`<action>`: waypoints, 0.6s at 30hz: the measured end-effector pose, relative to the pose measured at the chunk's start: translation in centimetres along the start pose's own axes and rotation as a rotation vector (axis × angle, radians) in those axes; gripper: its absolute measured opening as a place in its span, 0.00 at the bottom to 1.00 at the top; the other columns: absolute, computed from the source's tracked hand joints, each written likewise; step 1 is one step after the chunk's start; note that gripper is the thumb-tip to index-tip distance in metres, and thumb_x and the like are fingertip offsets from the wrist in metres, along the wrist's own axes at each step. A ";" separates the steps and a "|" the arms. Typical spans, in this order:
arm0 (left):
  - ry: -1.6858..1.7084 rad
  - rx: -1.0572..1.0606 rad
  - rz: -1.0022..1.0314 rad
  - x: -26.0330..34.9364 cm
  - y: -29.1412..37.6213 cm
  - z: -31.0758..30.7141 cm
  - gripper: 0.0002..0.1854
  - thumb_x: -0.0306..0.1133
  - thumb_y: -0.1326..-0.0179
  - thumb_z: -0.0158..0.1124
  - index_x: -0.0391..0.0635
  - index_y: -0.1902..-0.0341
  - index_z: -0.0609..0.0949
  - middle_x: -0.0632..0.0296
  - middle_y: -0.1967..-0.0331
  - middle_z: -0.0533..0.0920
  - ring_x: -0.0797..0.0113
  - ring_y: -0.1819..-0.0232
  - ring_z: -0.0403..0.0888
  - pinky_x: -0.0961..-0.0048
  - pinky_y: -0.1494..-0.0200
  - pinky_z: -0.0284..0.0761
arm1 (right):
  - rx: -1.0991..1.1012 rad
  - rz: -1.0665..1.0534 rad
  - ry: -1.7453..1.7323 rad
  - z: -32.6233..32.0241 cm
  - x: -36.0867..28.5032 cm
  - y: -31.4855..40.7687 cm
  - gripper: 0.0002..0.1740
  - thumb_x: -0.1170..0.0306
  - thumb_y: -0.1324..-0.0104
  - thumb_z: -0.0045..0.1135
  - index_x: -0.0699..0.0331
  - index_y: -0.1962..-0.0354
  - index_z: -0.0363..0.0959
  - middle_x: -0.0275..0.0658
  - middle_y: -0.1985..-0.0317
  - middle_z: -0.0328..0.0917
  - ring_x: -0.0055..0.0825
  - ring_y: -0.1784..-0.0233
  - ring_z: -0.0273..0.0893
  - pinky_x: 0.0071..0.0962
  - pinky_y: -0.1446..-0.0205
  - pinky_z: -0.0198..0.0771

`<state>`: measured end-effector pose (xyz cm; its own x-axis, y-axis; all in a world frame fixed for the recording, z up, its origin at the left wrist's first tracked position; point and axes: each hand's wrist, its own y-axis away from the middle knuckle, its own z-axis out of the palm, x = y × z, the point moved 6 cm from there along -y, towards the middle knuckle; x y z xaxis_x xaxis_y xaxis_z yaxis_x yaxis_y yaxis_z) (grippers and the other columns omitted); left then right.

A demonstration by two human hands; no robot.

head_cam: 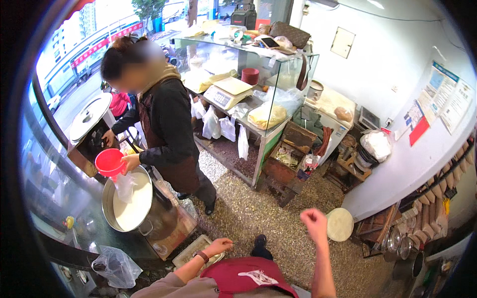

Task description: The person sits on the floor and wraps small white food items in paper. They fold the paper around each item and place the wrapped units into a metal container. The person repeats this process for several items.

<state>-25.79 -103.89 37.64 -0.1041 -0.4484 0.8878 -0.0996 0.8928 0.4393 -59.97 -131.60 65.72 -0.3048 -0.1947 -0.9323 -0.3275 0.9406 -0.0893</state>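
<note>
My left hand [220, 246], with a band on its wrist, hangs low in front of me, its fingers loosely extended and nothing visible in them. Just below it is a pale rectangular tray [183, 257] with contents I cannot make out. My right hand [314, 219] is raised over the floor at the right, the fingers curled in and no object showing. Beside it, lower down, is a round pale stool top [340, 224]. Ahead on the left, a large metal pot [104, 205] contains whitish liquid [128, 214]. Over it a co-worker's hand [130, 162] grips a red plastic funnel-like container [109, 162] with a clear bag [125, 186] below.
The co-worker [167, 123] stands between the pot and a glass display case [277, 97] with a scale [228, 93] inside. A wooden box [285, 173] with banknotes stands at the case's end. Pots [408, 266] line the right side. A plastic bag [117, 266] lies at lower left.
</note>
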 end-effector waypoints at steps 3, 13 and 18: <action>0.037 0.097 -0.158 0.9 -2.1 -1.3 0.22 0.42 0.23 0.71 0.40 0.35 0.88 0.56 0.47 0.93 0.69 0.48 0.91 0.65 0.44 0.86 | -0.103 -0.237 0.001 0.1 -9.9 -11.9 0.05 0.75 0.28 0.73 0.67 0.57 0.89 0.31 0.61 0.90 0.15 0.59 0.83 0.24 0.53 0.80; 0.511 0.523 -0.241 6.3 -7.2 -8.2 0.19 0.41 0.19 0.68 0.44 0.33 0.86 0.64 0.45 0.91 0.69 0.46 0.90 0.70 0.47 0.81 | -0.298 -1.197 0.322 13.2 -43.8 -41.3 0.07 0.70 0.30 0.72 0.63 0.58 0.87 0.44 0.59 0.90 0.43 0.57 0.90 0.40 0.54 0.83; 0.620 0.686 -0.287 2.1 -10.9 -14.0 0.20 0.41 0.21 0.71 0.42 0.34 0.86 0.62 0.51 0.91 0.67 0.50 0.90 0.67 0.50 0.84 | -0.229 -1.365 0.640 23.6 -52.8 -55.8 0.08 0.68 0.30 0.72 0.61 0.57 0.89 0.43 0.59 0.91 0.43 0.57 0.91 0.42 0.51 0.82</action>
<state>-11.04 -113.98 36.61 0.5353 -0.3677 0.7604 -0.6164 0.4453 0.6494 -4.49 -167.22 111.61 0.0319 -0.9917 0.1243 -0.7788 -0.1026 -0.6189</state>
